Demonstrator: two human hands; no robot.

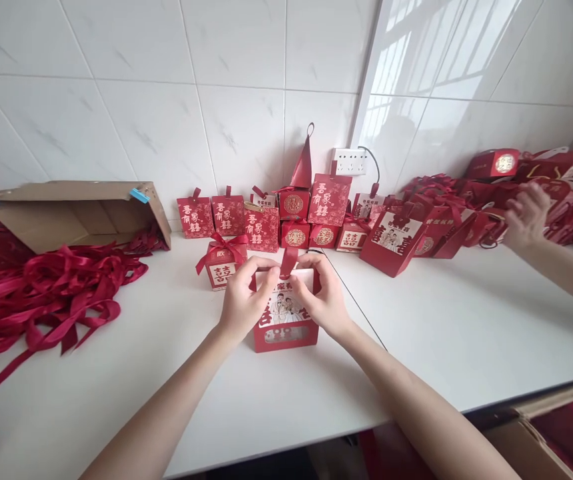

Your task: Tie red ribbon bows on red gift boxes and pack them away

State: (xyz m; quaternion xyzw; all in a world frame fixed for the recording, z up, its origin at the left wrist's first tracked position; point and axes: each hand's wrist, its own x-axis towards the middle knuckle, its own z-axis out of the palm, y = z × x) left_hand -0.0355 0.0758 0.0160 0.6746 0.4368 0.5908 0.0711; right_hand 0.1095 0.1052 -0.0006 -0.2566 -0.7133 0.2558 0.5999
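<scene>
**Red gift box (286,339) gripped on both sides of its ribbon loop (289,261)**

The red gift box stands near the middle of the tabletop (446,333), its illustrated white panel and clear window facing the person. The left hand (247,293) is clamped on one upper corner, thumb in front; the right hand (324,297) clamps the other corner in the same way. The thumbs come close together just below the ribbon loop, which rises between them.

Just behind the left hand sits a small box with a bow (221,263). Further back, patterned red boxes are lined up and stacked near the tiled wall (241,127), a pointed box (303,163) on top, near a white power strip (350,161). To the left, a heap of red ribbon (66,287) spreads before an open cardboard box (101,217) with a blue clip (139,195). At right, a co-worker's hand (530,210) is raised near more red packages (556,187).
</scene>
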